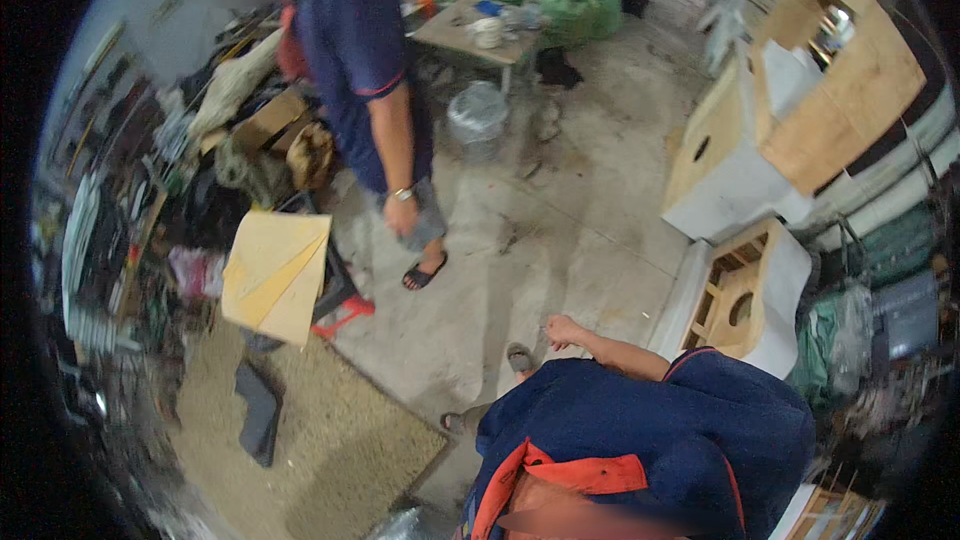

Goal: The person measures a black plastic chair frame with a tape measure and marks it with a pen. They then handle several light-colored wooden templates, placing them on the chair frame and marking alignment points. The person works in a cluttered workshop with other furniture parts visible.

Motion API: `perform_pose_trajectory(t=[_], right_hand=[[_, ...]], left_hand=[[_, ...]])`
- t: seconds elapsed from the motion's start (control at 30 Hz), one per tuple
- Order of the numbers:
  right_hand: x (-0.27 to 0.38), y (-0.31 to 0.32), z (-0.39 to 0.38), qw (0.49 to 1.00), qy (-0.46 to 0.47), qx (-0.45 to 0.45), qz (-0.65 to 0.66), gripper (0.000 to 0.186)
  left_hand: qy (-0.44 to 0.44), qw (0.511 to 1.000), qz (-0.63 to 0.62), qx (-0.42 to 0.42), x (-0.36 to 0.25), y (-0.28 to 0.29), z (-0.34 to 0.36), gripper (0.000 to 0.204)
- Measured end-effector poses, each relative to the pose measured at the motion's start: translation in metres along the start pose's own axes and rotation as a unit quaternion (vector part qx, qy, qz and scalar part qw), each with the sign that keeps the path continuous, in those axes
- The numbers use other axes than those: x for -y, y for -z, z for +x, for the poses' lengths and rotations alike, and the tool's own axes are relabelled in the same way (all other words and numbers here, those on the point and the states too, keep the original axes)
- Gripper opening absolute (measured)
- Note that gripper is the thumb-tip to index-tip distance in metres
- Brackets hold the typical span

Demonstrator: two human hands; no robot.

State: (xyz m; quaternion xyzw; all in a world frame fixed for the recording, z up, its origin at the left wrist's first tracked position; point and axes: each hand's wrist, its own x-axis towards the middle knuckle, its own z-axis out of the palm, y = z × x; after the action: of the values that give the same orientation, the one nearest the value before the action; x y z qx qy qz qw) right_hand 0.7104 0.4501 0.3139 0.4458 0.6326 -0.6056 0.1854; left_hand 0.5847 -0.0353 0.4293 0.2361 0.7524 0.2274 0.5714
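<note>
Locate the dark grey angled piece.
In the head view's lower left, the dark grey angled piece lies on the tan board, near the yellow sheets.

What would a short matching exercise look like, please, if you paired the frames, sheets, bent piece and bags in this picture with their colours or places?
Things:
1. Frames
2. Sheets
3. Bent piece
4. Bags

Colours or places:
A. Dark grey, lying on the brown board
B. Green, near the top of the view
C. Wood and white, on the right side of the view
D. Pale yellow, overlapping one another

Right pairs: 1-C, 2-D, 3-A, 4-B.
</note>
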Motion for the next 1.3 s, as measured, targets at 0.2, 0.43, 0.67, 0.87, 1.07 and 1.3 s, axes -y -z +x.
perform_pose_trajectory(t=[0.2, 0.43, 0.67, 0.87, 1.07, 1.3], right_hand=[[-0.035, 0.068, -0.024, 0.995, -0.033, -0.071, 0.055, 0.024], [-0.056, 0.093, -0.016, 0.974, -0.109, -0.133, 0.149, 0.027], [0.0, 0.146, 0.034, 0.966, -0.083, -0.139, 0.199, 0.025], [0.094, 0.218, 0.076, 0.951, -0.044, -0.181, 0.245, 0.021], [0.147, 0.28, 0.131, 0.946, -0.053, -0.186, 0.259, 0.016], [0.193, 0.351, 0.231, 0.983, -0.028, -0.048, 0.176, 0.02]], left_hand=[[0.003, 0.998, 0.066, 0.023, -0.04, 0.038, 0.065, 0.036], [0.009, 0.995, 0.079, 0.053, -0.074, 0.066, 0.117, 0.035], [-0.019, 0.994, 0.07, 0.078, -0.096, 0.098, 0.191, 0.033], [-0.082, 0.992, 0.048, 0.089, -0.131, 0.129, 0.27, 0.032], [-0.056, 0.996, 0.04, 0.064, -0.212, 0.163, 0.32, 0.032], [-0.083, 0.995, 0.05, 0.027, -0.34, 0.178, 0.358, 0.033]])
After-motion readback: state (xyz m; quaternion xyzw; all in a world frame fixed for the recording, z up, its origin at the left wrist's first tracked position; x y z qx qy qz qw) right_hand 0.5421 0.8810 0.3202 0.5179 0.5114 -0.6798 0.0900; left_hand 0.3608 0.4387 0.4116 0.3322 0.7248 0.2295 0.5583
